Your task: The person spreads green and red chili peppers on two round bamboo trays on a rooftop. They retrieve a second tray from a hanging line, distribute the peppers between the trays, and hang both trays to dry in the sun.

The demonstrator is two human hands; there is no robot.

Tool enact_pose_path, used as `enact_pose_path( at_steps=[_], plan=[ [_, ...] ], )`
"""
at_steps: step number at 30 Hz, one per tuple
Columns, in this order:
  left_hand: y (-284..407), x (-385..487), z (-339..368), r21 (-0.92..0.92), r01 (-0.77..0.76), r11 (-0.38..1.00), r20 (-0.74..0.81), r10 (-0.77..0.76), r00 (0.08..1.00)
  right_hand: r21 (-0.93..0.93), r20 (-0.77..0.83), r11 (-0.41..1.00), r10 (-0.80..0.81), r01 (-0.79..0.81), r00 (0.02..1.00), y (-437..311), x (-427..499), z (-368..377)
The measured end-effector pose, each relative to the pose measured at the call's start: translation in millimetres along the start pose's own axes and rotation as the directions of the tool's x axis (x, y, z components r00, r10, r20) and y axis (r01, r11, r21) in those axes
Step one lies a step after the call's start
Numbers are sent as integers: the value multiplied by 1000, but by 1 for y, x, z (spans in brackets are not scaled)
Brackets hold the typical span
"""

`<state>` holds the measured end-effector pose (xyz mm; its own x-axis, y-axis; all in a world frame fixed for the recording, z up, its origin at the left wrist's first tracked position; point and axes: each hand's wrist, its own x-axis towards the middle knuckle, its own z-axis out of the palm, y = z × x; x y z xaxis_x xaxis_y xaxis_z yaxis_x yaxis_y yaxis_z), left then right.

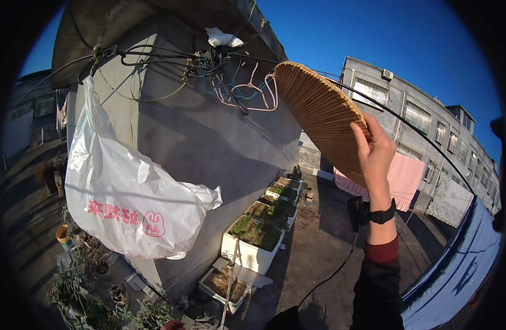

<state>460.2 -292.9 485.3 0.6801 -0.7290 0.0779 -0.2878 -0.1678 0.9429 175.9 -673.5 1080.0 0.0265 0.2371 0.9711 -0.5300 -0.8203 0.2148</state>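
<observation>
My right hand is raised and grips the lower right rim of a flat disc of bound plant stalks, thumb on the near face. The disc is tilted and seen at a slant. Its upper left edge appears next to pink and blue clothes hangers, which hang from a bundle of black cables; whether they touch is unclear. A black strap with a small box and a cable is on my right wrist. At the bottom edge shows a small bit of what seems to be my left hand; its fingers are hidden.
A white plastic bag with red print hangs from the cables at left. A grey wall stands ahead, with white planter boxes along its base. Potted plants are lower left. Blue-white fabric hangs at right, pink cloth behind.
</observation>
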Motion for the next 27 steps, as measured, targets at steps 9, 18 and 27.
enact_pose_path(
  at_steps=[9, 18, 27],
  plan=[
    [-1, -5, 12, -34, -8, 999, 15, 8, 1000, 36, -36, 998, -43, 44, 998, -9, 13, 11],
    [11, -6, 17, -11, 9, 1000, 32, -8, 999, 66, 84, 991, 111, -117, 990, -5, -38, -29],
    [26, 8, 22, -22, -33, 999, 76, 35, 996, 140, 189, 942, 277, -305, 942, -5, -77, -25]
  ],
)
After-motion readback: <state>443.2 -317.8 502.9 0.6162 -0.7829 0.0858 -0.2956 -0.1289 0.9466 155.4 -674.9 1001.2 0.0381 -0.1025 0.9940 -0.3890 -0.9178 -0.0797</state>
